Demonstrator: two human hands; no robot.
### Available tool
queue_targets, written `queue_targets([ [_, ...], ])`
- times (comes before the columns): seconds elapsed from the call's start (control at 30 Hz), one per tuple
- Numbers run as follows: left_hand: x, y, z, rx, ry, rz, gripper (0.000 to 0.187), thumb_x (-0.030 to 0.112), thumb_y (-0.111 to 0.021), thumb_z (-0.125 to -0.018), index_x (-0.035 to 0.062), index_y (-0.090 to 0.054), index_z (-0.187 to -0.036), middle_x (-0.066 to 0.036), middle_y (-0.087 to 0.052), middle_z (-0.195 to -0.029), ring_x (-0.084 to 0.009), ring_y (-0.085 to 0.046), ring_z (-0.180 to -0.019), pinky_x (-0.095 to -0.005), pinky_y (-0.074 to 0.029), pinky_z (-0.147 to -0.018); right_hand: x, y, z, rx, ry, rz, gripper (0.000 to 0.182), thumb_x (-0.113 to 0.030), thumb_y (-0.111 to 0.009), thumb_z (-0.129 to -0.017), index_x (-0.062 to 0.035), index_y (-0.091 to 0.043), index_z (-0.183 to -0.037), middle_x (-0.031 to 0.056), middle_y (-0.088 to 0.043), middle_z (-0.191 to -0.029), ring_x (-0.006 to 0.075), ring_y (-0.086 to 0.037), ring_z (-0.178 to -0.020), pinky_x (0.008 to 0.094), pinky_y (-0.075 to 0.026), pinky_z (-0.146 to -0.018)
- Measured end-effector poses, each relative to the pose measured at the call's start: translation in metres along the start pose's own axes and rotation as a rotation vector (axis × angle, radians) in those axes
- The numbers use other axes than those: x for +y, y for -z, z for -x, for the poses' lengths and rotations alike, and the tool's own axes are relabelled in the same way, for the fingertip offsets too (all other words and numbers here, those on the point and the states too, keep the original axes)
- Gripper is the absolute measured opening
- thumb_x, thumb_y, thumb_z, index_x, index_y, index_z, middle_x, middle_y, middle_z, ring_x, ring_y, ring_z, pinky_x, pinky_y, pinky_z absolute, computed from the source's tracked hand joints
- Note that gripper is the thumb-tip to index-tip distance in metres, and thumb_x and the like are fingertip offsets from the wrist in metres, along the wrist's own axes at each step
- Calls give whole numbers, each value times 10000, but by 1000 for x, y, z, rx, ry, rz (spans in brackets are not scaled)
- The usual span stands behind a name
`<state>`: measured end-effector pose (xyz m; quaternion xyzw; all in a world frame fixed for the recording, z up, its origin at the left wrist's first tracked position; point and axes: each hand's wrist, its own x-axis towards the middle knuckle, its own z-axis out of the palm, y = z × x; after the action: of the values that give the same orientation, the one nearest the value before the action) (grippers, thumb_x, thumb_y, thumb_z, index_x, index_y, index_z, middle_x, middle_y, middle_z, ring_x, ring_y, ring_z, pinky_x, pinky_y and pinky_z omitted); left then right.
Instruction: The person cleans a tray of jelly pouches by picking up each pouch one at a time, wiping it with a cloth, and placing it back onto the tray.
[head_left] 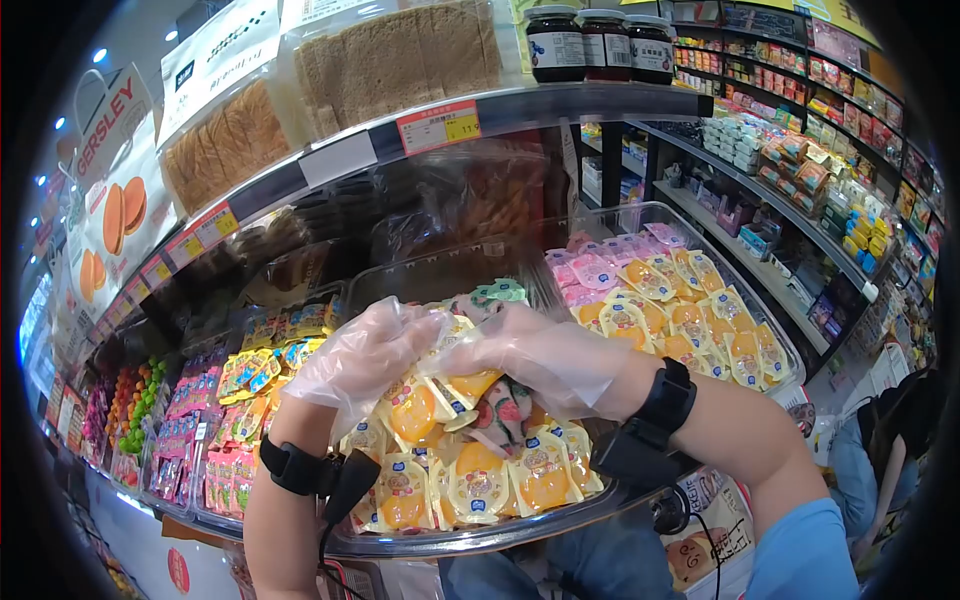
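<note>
Both of my hands wear thin clear plastic gloves and meet over a clear plastic bin (pixel 440 546) of small snack packets. My left hand (pixel 375 345) is closed, with fingers bent around yellow packets (pixel 412 410) at the bin's middle. Close beside it, my right hand (pixel 520 345) is also closed on yellow packets, its fingertips partly hidden behind the packaging. Just below the right hand lies a greyish-pink packet (pixel 503 415) with red and green print. Rows of yellow packets (pixel 482 480) with round orange pictures line the front of the bin.
A second bin (pixel 790 345) at right holds pink and yellow packets (pixel 690 310). Other sweets (pixel 190 415) fill bins at left. Above runs a shelf edge (pixel 340 160) with bread (pixel 400 65) and jars (pixel 605 48). A person (pixel 880 450) is at far right.
</note>
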<state>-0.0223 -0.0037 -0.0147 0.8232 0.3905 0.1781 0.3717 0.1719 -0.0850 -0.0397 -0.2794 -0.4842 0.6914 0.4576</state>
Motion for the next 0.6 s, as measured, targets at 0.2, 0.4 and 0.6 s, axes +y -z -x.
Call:
queue_targets([
  [0.2,9,11,12,-190,120,-386,500,485,-578,-958,17,-646,-1122,-99,-667,-1030,-177,-613,-949,-314,-489,-840,7,14,-4,145,-139,180,347,-161,-641,-914,-37,-442,-1170,78,-629,-959,109,-648,-666,247,-513,-463],
  [0.4,14,6,5,-274,36,-137,507,477,-622,-929,-14,-673,-1041,-122,-654,-917,-162,-617,-824,-317,-494,-757,10,11,-7,210,36,19,228,-167,-605,-968,-6,-531,-1112,102,-649,-938,137,-662,-714,281,-540,-546],
  [0.6,0,-4,-6,-111,-122,-109,537,492,-686,-852,-45,-669,-831,-85,-570,-608,-170,-553,-599,-341,-458,-587,8,6,-14,298,132,42,220,-239,-598,-992,-67,-524,-1107,62,-640,-987,153,-676,-745,319,-568,-544],
])
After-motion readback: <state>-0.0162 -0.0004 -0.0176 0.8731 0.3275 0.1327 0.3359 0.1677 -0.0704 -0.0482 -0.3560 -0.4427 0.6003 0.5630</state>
